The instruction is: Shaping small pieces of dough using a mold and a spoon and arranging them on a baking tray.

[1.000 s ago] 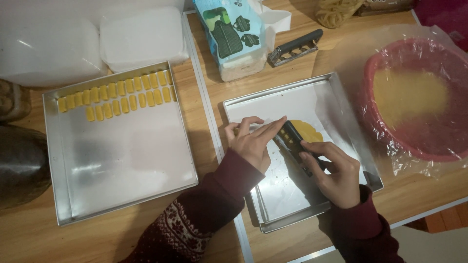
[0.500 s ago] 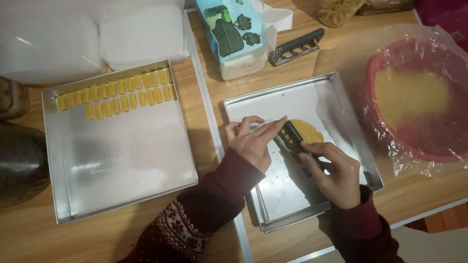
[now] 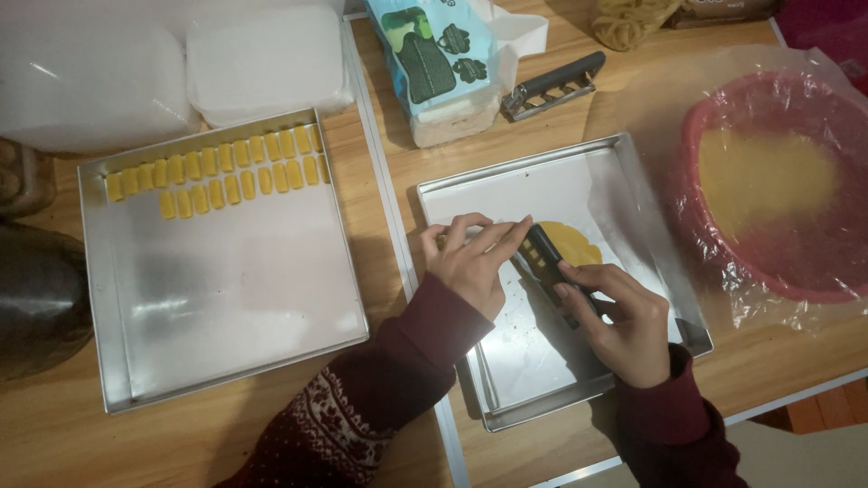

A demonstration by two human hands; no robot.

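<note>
Right hand [image 3: 624,325] wrapped around a dark, slotted tool [image 3: 548,264], fingers closed on its handle, the head angled up and left across the lined metal tray [image 3: 470,185]. Flat yellow dough [image 3: 570,246] lay just beyond the tool's tip, touching its far side, partly covered by it. Left hand [image 3: 470,262] rested palm-down on the tray, fingers stretched out and held close together, tips meeting the top of the tool's head; gripped nothing that could be made out. Handle end of the tool hidden inside the right fist. Hard to tell whether a bit of dough sat beneath the left fingers. Both wrists in dark red sleeves, the left one patterned white. To the left, well apart, a second tray [image 3: 226,361] with two rows of small yellow pieces [image 3: 217,172] along its far edge. To the right, a red bowl [image 3: 696,136] under clear film, holding more yellow dough, cut off by the frame edge. Behind the trays, a printed box [image 3: 434,63] and a black-handled utensil [image 3: 553,83]
</note>
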